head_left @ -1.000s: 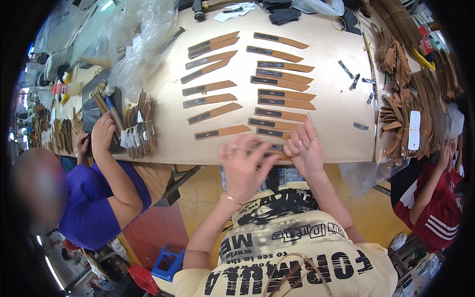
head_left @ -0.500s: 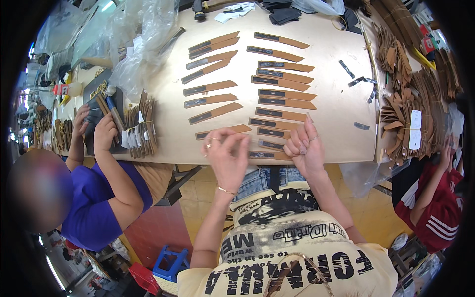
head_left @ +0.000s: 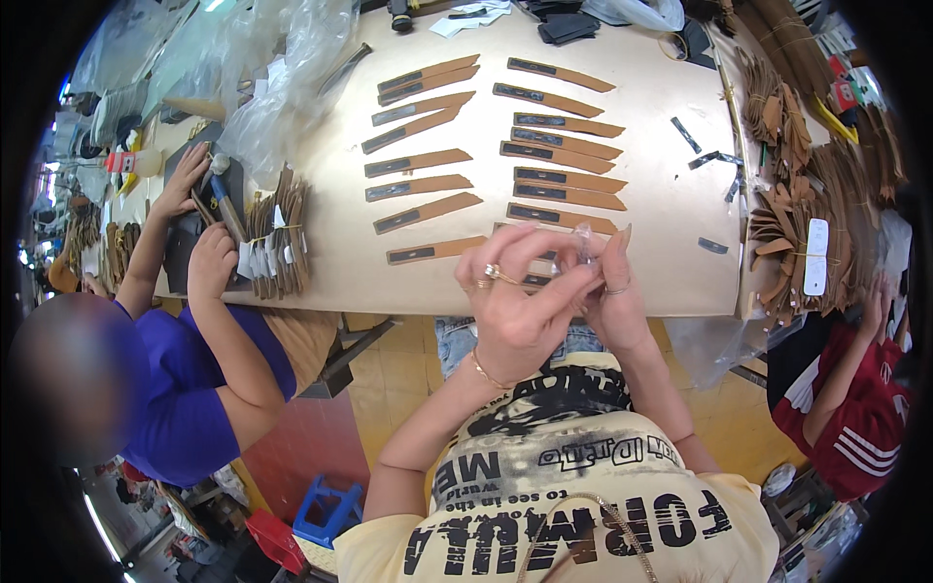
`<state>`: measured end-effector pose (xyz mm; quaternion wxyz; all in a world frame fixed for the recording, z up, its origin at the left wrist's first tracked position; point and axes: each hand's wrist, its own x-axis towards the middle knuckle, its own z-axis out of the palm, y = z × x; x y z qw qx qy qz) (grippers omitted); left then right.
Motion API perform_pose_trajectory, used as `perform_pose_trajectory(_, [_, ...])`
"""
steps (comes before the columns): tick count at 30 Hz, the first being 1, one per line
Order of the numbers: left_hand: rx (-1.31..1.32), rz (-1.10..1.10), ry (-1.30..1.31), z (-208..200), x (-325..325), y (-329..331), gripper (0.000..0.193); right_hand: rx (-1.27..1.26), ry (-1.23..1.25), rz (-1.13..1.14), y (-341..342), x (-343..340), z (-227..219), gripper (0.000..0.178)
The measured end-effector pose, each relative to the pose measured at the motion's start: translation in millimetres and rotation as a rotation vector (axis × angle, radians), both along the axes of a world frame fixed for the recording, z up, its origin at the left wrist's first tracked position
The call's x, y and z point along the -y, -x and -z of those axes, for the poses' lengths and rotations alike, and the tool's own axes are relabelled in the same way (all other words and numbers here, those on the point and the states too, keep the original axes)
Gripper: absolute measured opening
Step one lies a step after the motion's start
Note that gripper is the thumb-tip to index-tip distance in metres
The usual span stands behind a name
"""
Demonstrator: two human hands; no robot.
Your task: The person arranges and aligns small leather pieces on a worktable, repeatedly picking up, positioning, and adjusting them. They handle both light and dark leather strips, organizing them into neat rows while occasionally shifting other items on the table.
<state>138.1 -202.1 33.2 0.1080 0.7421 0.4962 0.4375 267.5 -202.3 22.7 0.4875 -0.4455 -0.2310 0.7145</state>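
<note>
My left hand (head_left: pixel 520 306), wearing rings and a bracelet, meets my right hand (head_left: pixel 617 306) over the table's near edge. The fingers of both hands are closed around a small crumpled clear plastic piece (head_left: pixel 584 241), whose lower part is hidden. In front lie two columns of brown leather-like strips with slanted ends, such as a left-column strip (head_left: pixel 452 205) and a right-column strip (head_left: pixel 588 199). A dark rectangular patch (head_left: pixel 535 214) covers the left part of each strip. My hands hide several of the nearest right-column strips.
Small dark pieces (head_left: pixel 712 246) lie to the right on the table (head_left: pixel 671 282). Bundled brown strips (head_left: pixel 792 238) are stacked beyond its right edge. At left, a person in purple (head_left: pixel 209 389) handles a tool beside another bundle (head_left: pixel 277 238). A red sleeve (head_left: pixel 860 418) shows at right.
My left hand has moved right to meet my right hand, and clear plastic now shows between them. The person at left has shifted one hand farther onto the dark board.
</note>
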Motion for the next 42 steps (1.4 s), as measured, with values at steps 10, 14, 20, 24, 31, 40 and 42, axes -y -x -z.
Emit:
perform_pose_trajectory(10, [-0.284, 0.007, -0.243, 28, 48, 24, 0.024, -0.042, -0.037, 0.148, -18, -5, 17, 0.045])
perform_pose_trajectory(14, [-0.291, -0.014, 0.19, 41, 56, 36, 0.02, -0.227, 0.107, 0.123, -13, 2, 23, 0.047])
perform_pose_trajectory(20, [-0.415, 0.037, 0.208, 49, 47, 30, 0.018, -0.18, 0.09, 0.134, -1, 4, 40, 0.046])
perform_pose_trajectory(24, [-0.482, 0.068, 0.172, 49, 43, 30, 0.017, -0.17, 0.108, 0.113, -2, 6, 43, 0.046])
perform_pose_trajectory(31, [-0.541, 0.083, 0.087, 53, 43, 28, 0.017, -0.153, 0.096, 0.138, 0, 5, 43, 0.046])
perform_pose_trajectory(40, [-0.228, -0.117, 0.295, 49, 40, 37, 0.01, -0.178, 0.074, 0.12, -1, 7, 44, 0.048])
perform_pose_trajectory(42, [-0.259, -0.173, 0.298, 47, 41, 42, 0.009, -0.14, 0.064, 0.114, 0, 7, 43, 0.047])
